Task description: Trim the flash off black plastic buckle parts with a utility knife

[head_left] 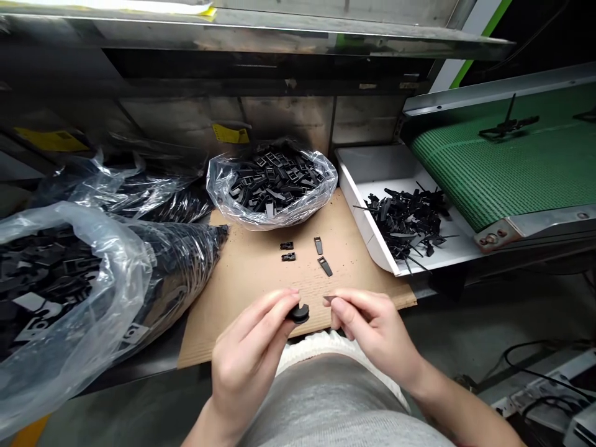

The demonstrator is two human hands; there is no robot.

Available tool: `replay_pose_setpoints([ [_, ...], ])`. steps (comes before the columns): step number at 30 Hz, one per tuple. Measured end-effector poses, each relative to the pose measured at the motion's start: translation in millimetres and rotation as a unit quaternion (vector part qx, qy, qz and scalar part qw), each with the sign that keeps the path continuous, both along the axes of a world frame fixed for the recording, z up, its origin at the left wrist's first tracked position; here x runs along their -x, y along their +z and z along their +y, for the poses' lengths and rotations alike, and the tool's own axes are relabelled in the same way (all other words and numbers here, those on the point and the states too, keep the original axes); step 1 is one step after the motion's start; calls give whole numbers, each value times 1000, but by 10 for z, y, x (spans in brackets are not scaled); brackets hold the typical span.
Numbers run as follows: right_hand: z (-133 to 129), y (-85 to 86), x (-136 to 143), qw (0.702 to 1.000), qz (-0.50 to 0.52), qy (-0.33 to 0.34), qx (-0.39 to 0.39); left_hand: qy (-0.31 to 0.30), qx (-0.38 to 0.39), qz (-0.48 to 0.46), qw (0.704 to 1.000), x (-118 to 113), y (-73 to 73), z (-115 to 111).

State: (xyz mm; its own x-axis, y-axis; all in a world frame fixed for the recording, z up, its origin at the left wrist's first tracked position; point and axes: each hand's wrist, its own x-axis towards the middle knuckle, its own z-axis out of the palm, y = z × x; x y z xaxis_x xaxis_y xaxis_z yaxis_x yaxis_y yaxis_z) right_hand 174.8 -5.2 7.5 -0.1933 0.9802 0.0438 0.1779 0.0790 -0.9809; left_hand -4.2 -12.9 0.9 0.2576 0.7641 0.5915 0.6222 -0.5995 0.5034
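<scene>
My left hand (256, 344) pinches a round black plastic part (299, 313) with a notch in its rim, just over the near edge of the cardboard sheet (261, 273). A short gap to the right, my right hand (372, 323) is closed in a pinch on a small dark pointed piece (329, 298); most of it is hidden by the fingers. Beyond the hands lie two small black clips (288, 256), one behind the other. To their right rest two flat tapered black pieces (325, 266), each with a rectangular opening at one end.
Behind the cardboard stands an open clear bag (218, 186) full of black parts. Larger bags of black pieces (139, 261) crowd the left. At right, a white tray (372, 242) holds tangled black parts below a green conveyor belt (526, 155). A metal shelf edge (279, 38) crosses above.
</scene>
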Motion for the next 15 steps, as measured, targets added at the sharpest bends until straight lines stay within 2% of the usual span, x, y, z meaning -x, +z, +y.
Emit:
replay_pose_setpoints([
  [4, -35, -39, 84, 999, -21, 40, -14, -20, -35, 24, 999, -10, -10, 16],
  [9, 68, -13, 37, 995, -34, 83, -31, -37, -29, 31, 998, 6, -3, 71],
  [12, 171, 24, -28, 989, -13, 146, 2, -55, -5, 27, 998, 27, -10, 98],
  [15, 300, 55, -92, 975, 19, 209, 76, -68, 20, 14, 997, 41, -32, 119],
])
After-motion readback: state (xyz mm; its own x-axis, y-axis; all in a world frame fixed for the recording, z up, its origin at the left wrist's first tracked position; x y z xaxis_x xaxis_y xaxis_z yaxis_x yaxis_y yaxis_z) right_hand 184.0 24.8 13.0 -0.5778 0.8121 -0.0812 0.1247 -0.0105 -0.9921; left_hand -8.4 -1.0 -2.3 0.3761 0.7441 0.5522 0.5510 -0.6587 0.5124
